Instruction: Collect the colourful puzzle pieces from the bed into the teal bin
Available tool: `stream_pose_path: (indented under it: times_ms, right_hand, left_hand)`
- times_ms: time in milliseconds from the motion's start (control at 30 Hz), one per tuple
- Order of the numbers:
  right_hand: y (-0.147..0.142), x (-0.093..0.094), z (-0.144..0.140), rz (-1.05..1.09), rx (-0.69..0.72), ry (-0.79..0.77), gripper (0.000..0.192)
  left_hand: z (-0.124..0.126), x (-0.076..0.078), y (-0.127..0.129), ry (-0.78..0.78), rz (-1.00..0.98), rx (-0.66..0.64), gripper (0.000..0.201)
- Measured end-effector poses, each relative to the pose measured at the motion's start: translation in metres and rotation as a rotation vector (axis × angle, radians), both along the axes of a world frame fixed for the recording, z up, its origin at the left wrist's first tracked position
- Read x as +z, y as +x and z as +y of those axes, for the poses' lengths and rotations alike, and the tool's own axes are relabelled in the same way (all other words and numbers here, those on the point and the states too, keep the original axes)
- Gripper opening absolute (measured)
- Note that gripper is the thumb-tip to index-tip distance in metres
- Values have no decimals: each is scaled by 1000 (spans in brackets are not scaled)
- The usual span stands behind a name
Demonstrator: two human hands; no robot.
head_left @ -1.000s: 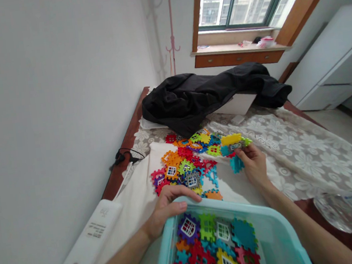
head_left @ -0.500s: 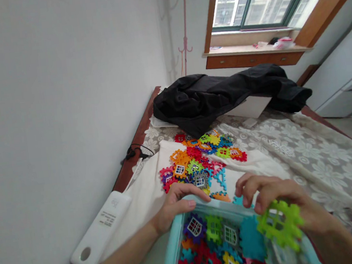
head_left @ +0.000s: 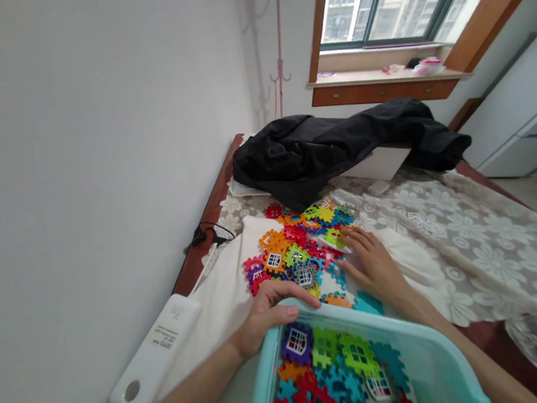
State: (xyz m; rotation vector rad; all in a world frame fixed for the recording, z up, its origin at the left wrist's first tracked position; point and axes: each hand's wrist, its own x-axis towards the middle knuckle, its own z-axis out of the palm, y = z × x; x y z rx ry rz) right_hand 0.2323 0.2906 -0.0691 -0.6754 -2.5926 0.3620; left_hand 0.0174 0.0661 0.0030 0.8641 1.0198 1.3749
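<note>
Trainee: Where are the pieces [head_left: 274, 245]?

Instructor: A loose pile lies on the white cloth [head_left: 218, 291], just beyond the bin [head_left: 383, 320]. Others lie jumbled inside the bin, and its right end shows bare floor.

Trainee: State the position of each hand.

Instructor: The left hand [head_left: 265, 318] is at the far left corner of the bin, its fingers clamped on the rim. The right hand [head_left: 372, 264] is at the right edge of the pile. Its fingers are apart, the tips beside a green piece [head_left: 334, 237]; contact there cannot be told, nor whether anything lies under the palm.

Trainee: How is this pick best done?

Instructor: Keep the left hold firm, so that the rim does not shift. Lower the right fingers flat, then close thumb and fingertips on opposite edges. The notched edges probably catch on one another, so separate overlapping pieces before lifting. Lift straight up; a sideways pull could drag neighbours along.

Trainee: Any caution?

Instructor: Yes. A blue piece [head_left: 367, 303] lies between the right hand and the rim. Clear it with the wrist, or it may get knocked.
</note>
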Motion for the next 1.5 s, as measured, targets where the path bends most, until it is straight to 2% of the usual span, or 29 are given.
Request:
stream_pose_path:
  times_ms: [67,133,200,300,367,467,567,667,733,900,967,1067,1133,1233,1400,1433,1500]
  right_hand:
    - [3,3,4,92,28,-31,32]
    - [5,5,7,184,9,-53,26]
    - [5,4,8,225,-70,-43,37]
    - [3,-1,6,127,-122,-7,58]
    - [3,-3,4,48,-46,-23,55]
    - [4,1,1,41,132,-112,50]
    - [5,7,-3,33,284,-145,65]
    - [4,12,-8,-38,350,-92,82]
    - [3,14,-10,-86,354,-53,85]
    - [2,22,-17,-151,311,-34,63]
    - [2,23,-19,-154,302,-51,70]
    - [1,20,-23,-148,304,-46,92]
    - [0,18,-24,-148,285,-31,97]
    - [0,18,-24,-155,277,-39,86]
    - [2,25,-22,-103,328,-113,53]
    - [2,25,-22,-89,326,-116,52]
    - [2,25,-24,-78,306,-100,66]
  left_hand:
    - [0,0,0,-18,-9,2,31]
    - [-1,1,0,-30,-21,4,33]
    - [-1,1,1,-32,-28,2,32]
    - [-1,2,1,-34,-29,-1,32]
    - [-2,3,1,-34,-23,8,32]
    - [-1,4,1,-32,-21,19,31]
    - [-2,2,0,-38,-20,9,30]
    - [-2,0,0,-46,-37,0,30]
    - [-3,-1,0,-52,-60,3,30]
    - [-3,2,1,-75,-93,6,30]
    - [-2,3,1,-66,-83,4,29]
    - [-1,4,0,-53,-58,-5,30]
    - [-1,3,0,-48,-46,-11,31]
    - [-2,3,1,-57,-51,-5,32]
    - [-2,5,2,-60,-49,9,30]
    - [-2,5,2,-55,-45,7,30]
    - [-2,5,2,-53,-33,16,29]
